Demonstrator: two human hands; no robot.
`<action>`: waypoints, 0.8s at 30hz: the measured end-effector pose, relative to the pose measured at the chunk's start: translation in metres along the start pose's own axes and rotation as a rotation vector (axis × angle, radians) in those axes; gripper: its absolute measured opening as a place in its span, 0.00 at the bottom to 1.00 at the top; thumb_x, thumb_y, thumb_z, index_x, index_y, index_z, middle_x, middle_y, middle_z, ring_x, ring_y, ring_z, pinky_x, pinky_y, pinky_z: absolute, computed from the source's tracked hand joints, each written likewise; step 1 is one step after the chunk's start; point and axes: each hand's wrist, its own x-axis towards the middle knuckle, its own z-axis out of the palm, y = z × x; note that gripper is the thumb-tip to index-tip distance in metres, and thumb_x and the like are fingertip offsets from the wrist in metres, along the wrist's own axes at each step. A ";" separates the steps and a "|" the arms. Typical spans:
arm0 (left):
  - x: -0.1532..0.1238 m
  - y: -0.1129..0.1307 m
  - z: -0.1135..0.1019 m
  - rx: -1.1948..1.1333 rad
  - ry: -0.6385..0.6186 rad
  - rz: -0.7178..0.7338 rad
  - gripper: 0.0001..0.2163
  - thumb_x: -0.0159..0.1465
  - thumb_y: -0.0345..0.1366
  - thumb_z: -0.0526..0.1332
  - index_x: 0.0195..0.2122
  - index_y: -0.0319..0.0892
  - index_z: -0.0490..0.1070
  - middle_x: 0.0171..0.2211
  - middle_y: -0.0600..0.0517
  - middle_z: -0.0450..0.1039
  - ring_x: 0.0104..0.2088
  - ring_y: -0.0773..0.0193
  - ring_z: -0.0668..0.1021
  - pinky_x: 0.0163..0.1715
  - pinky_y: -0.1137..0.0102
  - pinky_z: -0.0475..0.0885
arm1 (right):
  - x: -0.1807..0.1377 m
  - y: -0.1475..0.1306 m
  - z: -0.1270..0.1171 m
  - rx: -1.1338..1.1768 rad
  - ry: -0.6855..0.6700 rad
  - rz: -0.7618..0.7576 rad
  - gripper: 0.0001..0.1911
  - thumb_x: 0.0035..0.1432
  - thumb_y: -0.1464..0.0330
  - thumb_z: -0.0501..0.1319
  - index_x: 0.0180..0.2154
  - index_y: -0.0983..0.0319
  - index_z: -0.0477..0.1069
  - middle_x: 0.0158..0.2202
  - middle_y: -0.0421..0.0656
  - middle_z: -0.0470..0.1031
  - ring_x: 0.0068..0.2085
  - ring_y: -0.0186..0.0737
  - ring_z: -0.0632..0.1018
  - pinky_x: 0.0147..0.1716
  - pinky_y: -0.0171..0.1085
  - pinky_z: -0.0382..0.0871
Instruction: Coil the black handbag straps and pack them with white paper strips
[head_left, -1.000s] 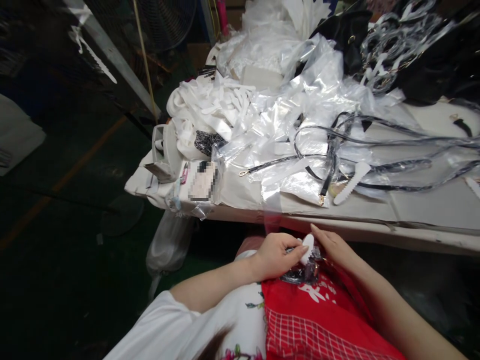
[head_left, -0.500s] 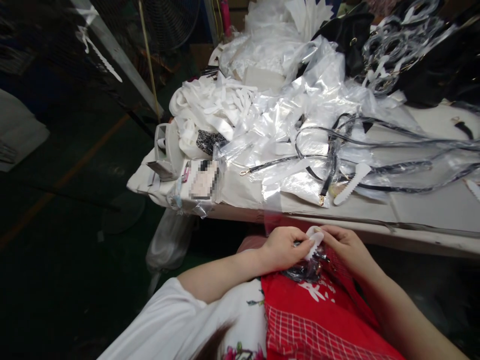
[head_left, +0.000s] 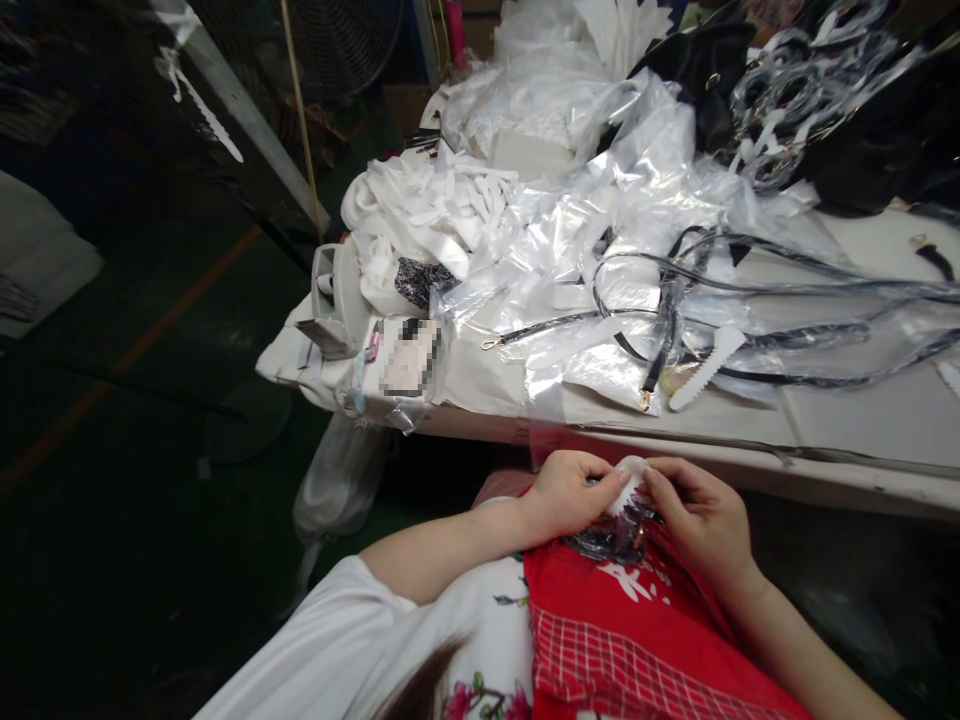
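Observation:
Close to my body, just below the table edge, my left hand (head_left: 574, 492) pinches a white serrated strip (head_left: 628, 482) between thumb and fingers. My right hand (head_left: 697, 510) grips the strip's other side, its fingertips almost meeting the left ones. The strip curves around a coiled black strap in clear plastic (head_left: 611, 542), which lies against my red apron (head_left: 600, 620). Part of the coil is hidden by the left hand. On the table ahead lies another white serrated strip (head_left: 706, 370), flat and loose.
Plastic-wrapped black straps (head_left: 795, 290) stretch across the table at right. White strips (head_left: 420, 215) are heaped at left, beside a tape dispenser (head_left: 335, 300). Clear plastic bags (head_left: 637, 160) pile up behind, with coiled wrapped straps (head_left: 787, 90) at the back right. A fan (head_left: 341, 45) stands beyond.
The right hand has turned, its thumb now pressing on the strip from the near side. The strip's top end is bent over more. The left hand has barely moved.

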 end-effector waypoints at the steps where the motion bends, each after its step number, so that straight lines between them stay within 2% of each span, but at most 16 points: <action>1: 0.000 0.000 0.000 -0.006 -0.003 -0.012 0.23 0.65 0.50 0.54 0.28 0.36 0.77 0.23 0.51 0.73 0.25 0.69 0.71 0.23 0.75 0.60 | -0.002 0.000 0.001 0.002 0.012 -0.008 0.08 0.62 0.63 0.59 0.38 0.59 0.75 0.33 0.41 0.78 0.31 0.37 0.78 0.33 0.35 0.71; 4: -0.001 0.003 -0.001 -0.011 -0.020 -0.032 0.25 0.64 0.54 0.53 0.27 0.36 0.76 0.22 0.52 0.72 0.24 0.69 0.71 0.21 0.75 0.58 | -0.003 -0.002 0.000 -0.072 0.052 -0.148 0.05 0.62 0.67 0.60 0.39 0.57 0.75 0.35 0.39 0.78 0.33 0.35 0.78 0.34 0.33 0.71; 7: -0.001 0.006 -0.002 0.015 -0.021 -0.017 0.26 0.65 0.54 0.52 0.24 0.36 0.74 0.19 0.52 0.69 0.23 0.69 0.69 0.21 0.74 0.56 | 0.000 -0.006 -0.003 -0.266 0.075 -0.411 0.07 0.61 0.72 0.60 0.41 0.60 0.74 0.35 0.40 0.79 0.34 0.35 0.78 0.36 0.33 0.70; 11: 0.003 0.006 0.001 0.069 -0.006 0.008 0.25 0.64 0.50 0.53 0.19 0.36 0.70 0.16 0.54 0.64 0.22 0.70 0.66 0.21 0.74 0.54 | 0.004 -0.010 -0.007 -0.538 0.108 -0.721 0.09 0.59 0.76 0.60 0.43 0.67 0.72 0.35 0.47 0.78 0.34 0.39 0.78 0.39 0.37 0.70; 14: 0.005 0.003 0.004 0.072 0.011 0.007 0.22 0.62 0.47 0.56 0.17 0.36 0.68 0.15 0.55 0.60 0.21 0.71 0.65 0.21 0.74 0.54 | 0.001 -0.014 -0.007 -0.646 0.100 -0.849 0.11 0.58 0.78 0.59 0.45 0.70 0.71 0.35 0.50 0.78 0.34 0.41 0.77 0.39 0.39 0.69; 16: 0.005 0.002 0.005 0.055 0.020 -0.009 0.23 0.62 0.48 0.57 0.16 0.36 0.67 0.14 0.56 0.58 0.20 0.72 0.63 0.21 0.74 0.52 | -0.005 -0.017 -0.008 -0.626 0.063 -0.891 0.13 0.59 0.78 0.59 0.47 0.69 0.71 0.35 0.50 0.78 0.34 0.41 0.77 0.39 0.38 0.69; 18: 0.004 0.002 0.005 0.042 0.025 -0.023 0.25 0.61 0.51 0.57 0.16 0.36 0.67 0.13 0.56 0.57 0.19 0.73 0.61 0.20 0.73 0.50 | -0.009 -0.019 -0.010 -0.506 0.021 -0.858 0.15 0.59 0.78 0.59 0.49 0.66 0.70 0.36 0.47 0.78 0.35 0.39 0.77 0.39 0.36 0.70; 19: 0.003 0.003 0.004 0.042 0.029 -0.021 0.25 0.61 0.52 0.57 0.16 0.36 0.67 0.13 0.56 0.57 0.19 0.73 0.60 0.20 0.73 0.50 | -0.009 -0.020 -0.011 -0.425 0.029 -0.777 0.15 0.59 0.76 0.59 0.49 0.64 0.70 0.36 0.46 0.78 0.35 0.38 0.77 0.39 0.35 0.70; 22: 0.001 0.006 0.002 0.072 0.038 0.001 0.25 0.62 0.52 0.56 0.16 0.36 0.66 0.13 0.56 0.59 0.18 0.73 0.60 0.19 0.72 0.48 | 0.001 -0.020 -0.013 -0.200 0.080 -0.323 0.12 0.63 0.67 0.57 0.47 0.61 0.70 0.34 0.42 0.77 0.33 0.38 0.77 0.35 0.33 0.70; 24: 0.002 0.007 0.001 0.103 0.037 0.023 0.24 0.62 0.49 0.57 0.15 0.37 0.64 0.13 0.56 0.57 0.18 0.73 0.61 0.20 0.72 0.49 | 0.012 -0.018 -0.012 -0.128 -0.075 -0.078 0.14 0.65 0.60 0.54 0.39 0.62 0.72 0.30 0.41 0.76 0.30 0.38 0.76 0.31 0.33 0.69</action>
